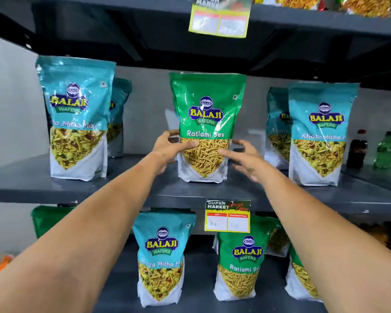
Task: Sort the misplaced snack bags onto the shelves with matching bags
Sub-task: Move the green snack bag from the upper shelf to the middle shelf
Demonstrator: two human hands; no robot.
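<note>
Standing upright mid-shelf w/ teal Khatta Mitha bags (76, 116) either side, the green Ratlami Sev bag (207, 127) is getting flanked low down: left hand (167, 150) curling onto its left edge, thumb touching, right hand (244, 159) spread, fingers at the right edge, not clamping yet. Squeezing that low risks it tipping, top-heavy, or crushing the sev. Lower shelf (190, 279) is holding a stray teal bag (161, 256) beside the green ones (239, 263), so swinging down could be toppling it.
</note>
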